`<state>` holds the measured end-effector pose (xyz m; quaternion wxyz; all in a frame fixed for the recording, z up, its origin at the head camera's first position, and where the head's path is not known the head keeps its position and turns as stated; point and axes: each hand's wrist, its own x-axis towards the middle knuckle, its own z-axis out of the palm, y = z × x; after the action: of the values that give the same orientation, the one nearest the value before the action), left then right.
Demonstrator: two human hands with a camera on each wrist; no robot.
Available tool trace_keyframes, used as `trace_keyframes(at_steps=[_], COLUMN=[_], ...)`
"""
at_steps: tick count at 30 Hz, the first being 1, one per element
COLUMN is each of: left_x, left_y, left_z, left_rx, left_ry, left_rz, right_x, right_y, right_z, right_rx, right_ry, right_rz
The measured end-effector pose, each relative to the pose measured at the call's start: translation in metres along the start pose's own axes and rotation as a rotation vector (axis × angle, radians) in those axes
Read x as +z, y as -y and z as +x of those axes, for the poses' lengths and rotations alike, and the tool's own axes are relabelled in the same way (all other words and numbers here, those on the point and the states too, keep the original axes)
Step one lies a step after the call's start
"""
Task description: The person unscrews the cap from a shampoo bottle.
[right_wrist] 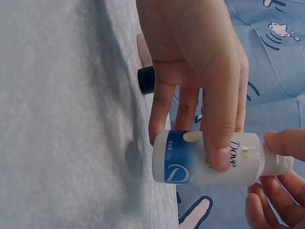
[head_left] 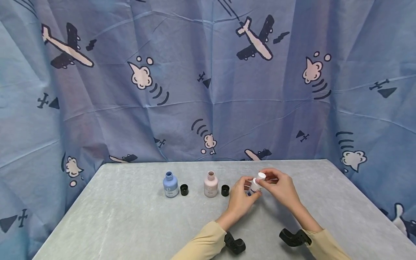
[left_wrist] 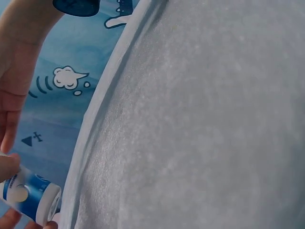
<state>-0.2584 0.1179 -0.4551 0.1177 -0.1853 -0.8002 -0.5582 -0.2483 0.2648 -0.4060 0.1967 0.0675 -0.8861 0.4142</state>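
A small white and blue Dove bottle [right_wrist: 209, 160] is held in my left hand [head_left: 239, 198], its thumb across the label. At the top, my right hand [head_left: 282, 186] pinches the white cap [right_wrist: 278, 163] between thumb and fingers. The cap sits against the bottle's neck; how tightly, I cannot tell. In the head view the bottle tilts slightly right above the table. In the left wrist view, the bottle's blue base end [left_wrist: 33, 198] shows at the lower left, with fingers partly covering it.
On the table [head_left: 130, 216] stand an uncapped blue bottle [head_left: 170, 186] and an uncapped pink bottle [head_left: 211, 186]. One black cap [head_left: 184, 189] lies right of the blue bottle, another black cap [head_left: 225, 190] right of the pink one. A patterned blue curtain [head_left: 182, 72] hangs behind.
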Motion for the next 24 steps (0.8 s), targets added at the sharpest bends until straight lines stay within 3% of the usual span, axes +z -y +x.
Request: trace_keyframes(at_steps=[7,24], left_x=[0.0011,0.0005], left_y=[-0.0015,0.0011], left_z=[0.0001,-0.0003], left_rx=[-0.021,0.02], left_ry=[-0.016,-0.032], left_rz=[-0.003,0.033], right_x=[-0.0014,-0.0031], right_y=[0.0003,0.0017], right_z=[-0.0014,-0.0032], right_rx=[0.001,0.026], right_ry=[-0.013,0.008], right_rz=[0.001,-0.002])
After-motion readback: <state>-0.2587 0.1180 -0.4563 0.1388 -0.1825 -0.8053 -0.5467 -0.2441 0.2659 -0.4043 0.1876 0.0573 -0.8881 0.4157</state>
